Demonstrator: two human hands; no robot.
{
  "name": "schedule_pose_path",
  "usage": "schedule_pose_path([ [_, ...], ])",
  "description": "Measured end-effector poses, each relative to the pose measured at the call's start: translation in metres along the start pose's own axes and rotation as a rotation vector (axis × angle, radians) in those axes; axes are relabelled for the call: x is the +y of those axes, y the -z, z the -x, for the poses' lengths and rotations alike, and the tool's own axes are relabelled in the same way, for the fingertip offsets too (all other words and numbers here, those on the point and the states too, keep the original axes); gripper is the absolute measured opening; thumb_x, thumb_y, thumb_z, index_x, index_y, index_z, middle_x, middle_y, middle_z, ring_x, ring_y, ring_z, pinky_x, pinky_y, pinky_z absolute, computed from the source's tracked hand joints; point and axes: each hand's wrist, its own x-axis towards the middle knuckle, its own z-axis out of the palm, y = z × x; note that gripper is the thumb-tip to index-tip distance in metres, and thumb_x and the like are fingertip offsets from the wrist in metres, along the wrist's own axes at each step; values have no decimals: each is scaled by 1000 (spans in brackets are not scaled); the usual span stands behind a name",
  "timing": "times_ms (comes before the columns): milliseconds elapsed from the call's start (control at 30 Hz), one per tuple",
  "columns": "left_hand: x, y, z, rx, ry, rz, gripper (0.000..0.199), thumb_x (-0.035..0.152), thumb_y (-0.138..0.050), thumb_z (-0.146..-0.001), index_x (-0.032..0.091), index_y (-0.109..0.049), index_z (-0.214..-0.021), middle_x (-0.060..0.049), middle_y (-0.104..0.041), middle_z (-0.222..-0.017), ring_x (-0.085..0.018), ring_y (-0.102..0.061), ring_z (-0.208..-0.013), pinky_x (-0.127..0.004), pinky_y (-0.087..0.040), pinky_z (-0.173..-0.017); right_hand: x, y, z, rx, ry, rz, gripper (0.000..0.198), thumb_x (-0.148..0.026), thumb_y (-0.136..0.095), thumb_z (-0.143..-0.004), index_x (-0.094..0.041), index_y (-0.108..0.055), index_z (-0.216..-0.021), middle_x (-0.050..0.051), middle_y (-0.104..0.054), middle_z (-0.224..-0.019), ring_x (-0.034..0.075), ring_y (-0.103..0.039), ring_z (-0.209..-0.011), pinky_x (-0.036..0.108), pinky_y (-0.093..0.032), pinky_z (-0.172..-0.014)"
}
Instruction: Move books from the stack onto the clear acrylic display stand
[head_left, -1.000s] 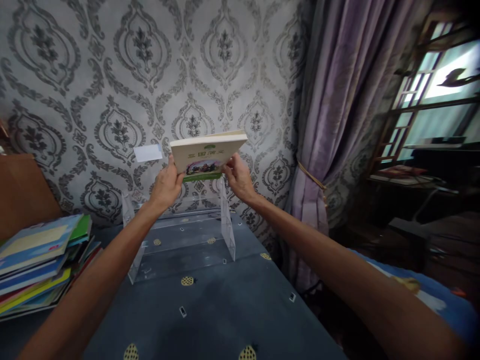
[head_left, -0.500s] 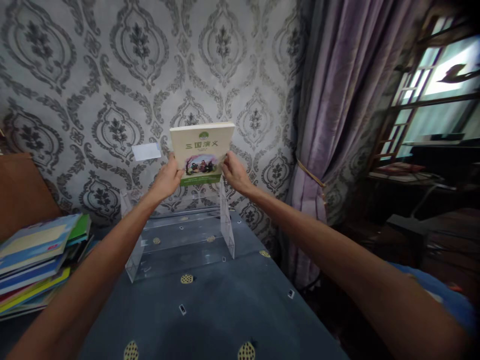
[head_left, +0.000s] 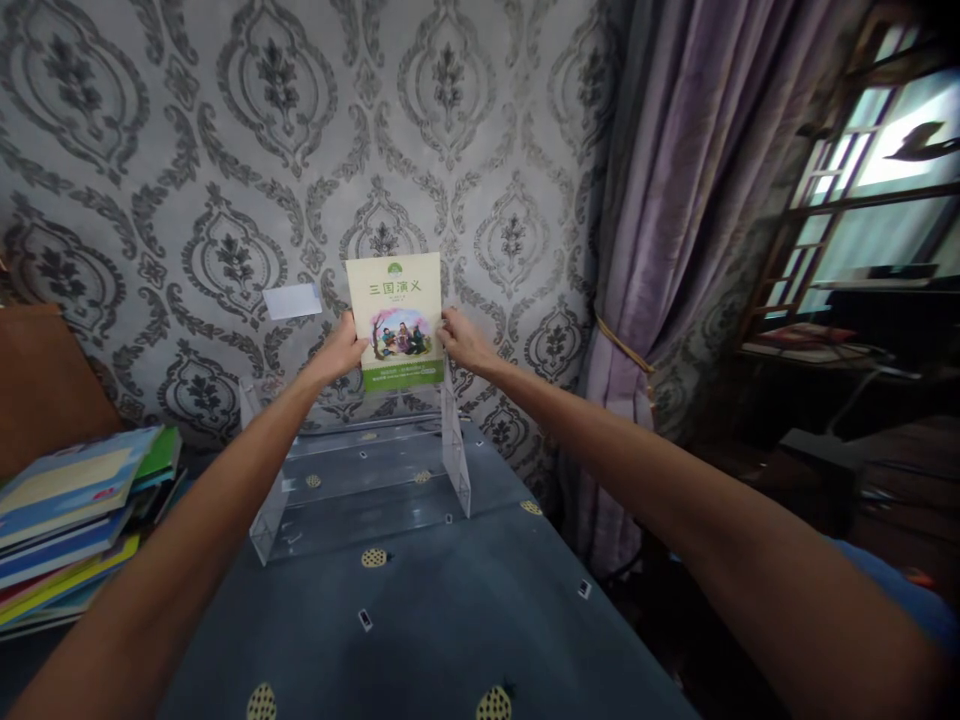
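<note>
A cream and green book (head_left: 397,325) with a picture of seated figures on its cover is upright, its front facing me. My left hand (head_left: 343,348) grips its left edge, thumb on the cover. At the opposite edge, my right hand (head_left: 465,342) is closed on the book too. Below and around it stands a clear plastic rack (head_left: 455,450) with side panels and see-through tiers on the table. The book is at the rack's upper back part; whether its lower edge touches the rack I cannot tell.
Several stacked books (head_left: 67,530) lie at the left, near a brown board (head_left: 52,385). The table (head_left: 420,620) wears a dark blue cloth with pineapple prints. A patterned wall with a white label (head_left: 292,301) rises behind. A purple curtain (head_left: 660,250) hangs at right.
The book has tipped more upright and dropped slightly, so its top edge no longer shows and its cover faces me squarely. Both hands keep their hold.
</note>
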Motion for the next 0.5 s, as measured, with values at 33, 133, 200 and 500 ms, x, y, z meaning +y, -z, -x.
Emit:
schedule_pose_path([
  [33,-1,-1,0,-2,4,-4,48,19,-54,-84,21,-42,-130,-10,-66,-115,-30,-64,-110,-51,-52,-99,1,-2,1,-2,-7,-3,29,-22,-44,-86,-19,-58,-111,7,-67,-87,26,-59,-81,41,-50,-84],
  [133,-1,-4,2,-15,20,-31,45,19,-53,-85,19,-44,-129,-11,-67,-112,-28,-66,-104,-47,-54,-94,2,-6,3,1,-37,-12,28,-22,-45,-85,-19,-61,-108,8,-69,-89,25,-61,-83,39,-50,-85],
  [200,-1,-5,3,-20,29,-52,44,19,-53,-85,18,-45,-129,-12,-68,-111,-28,-66,-102,-45,-54,-91,3,-9,5,9,-61,-20,27,-22,-47,-84,-19,-63,-106,8,-70,-92,25,-61,-86,38,-50,-84],
  [500,5,-2,8,-33,64,-134,36,28,-46,-92,16,-50,-125,-14,-68,-114,-29,-64,-108,-40,-53,-91,5,-15,8,48,-155,-61,25,-30,-46,-85,-19,-64,-98,8,-70,-94,24,-61,-88,36,-50,-82],
])
